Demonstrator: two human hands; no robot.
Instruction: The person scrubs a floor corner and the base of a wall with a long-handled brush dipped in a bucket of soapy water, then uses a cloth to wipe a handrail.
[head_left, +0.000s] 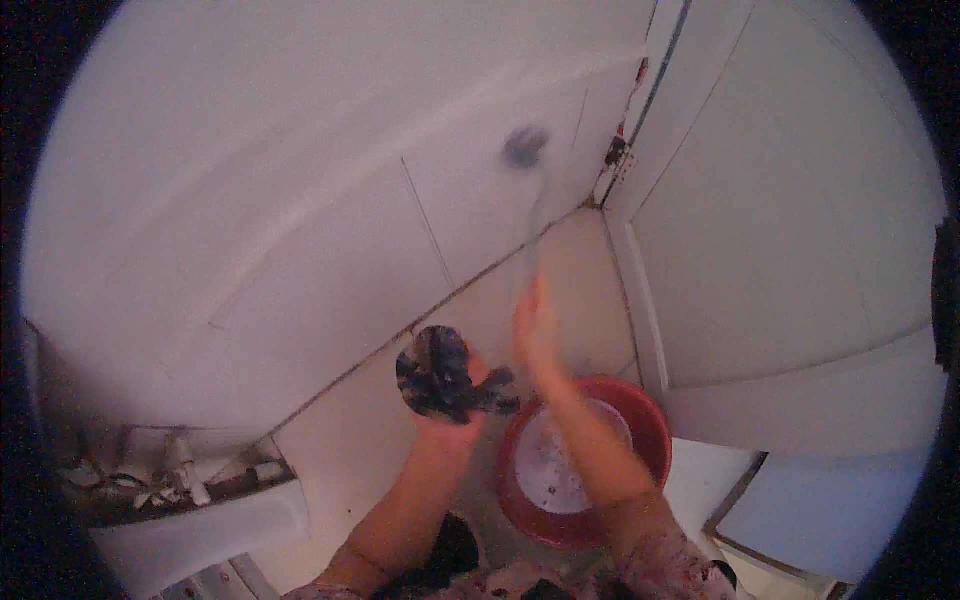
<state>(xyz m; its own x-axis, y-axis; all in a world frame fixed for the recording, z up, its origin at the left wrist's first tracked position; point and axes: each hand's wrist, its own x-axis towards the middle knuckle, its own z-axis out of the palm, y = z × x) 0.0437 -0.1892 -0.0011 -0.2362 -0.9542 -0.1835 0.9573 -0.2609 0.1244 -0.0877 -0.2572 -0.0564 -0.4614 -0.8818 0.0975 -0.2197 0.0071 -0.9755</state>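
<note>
My left hand (469, 405) holds a dark, crumpled, mottled bundle (442, 375), which looks like wet cloth, above the floor. Up and to the right of it, my right hand (536, 330) is blurred, its fingers closed around the lower end of a pale, thin handle. At the far end of that handle is a dark, round, blurred head (525, 146), making it a long-handled tool, perhaps a brush. The two hands are apart. Below my right forearm stands a red plastic basin (656, 427) with whitish, foamy liquid (540, 469) in it.
A large white panelled surface (315, 225) rises ahead of the pale floor (337, 465). A white tray or shelf (225, 525) with small pale items is at lower left. On the right are a light door or panel (780, 225) and a bluish flat surface (825, 502).
</note>
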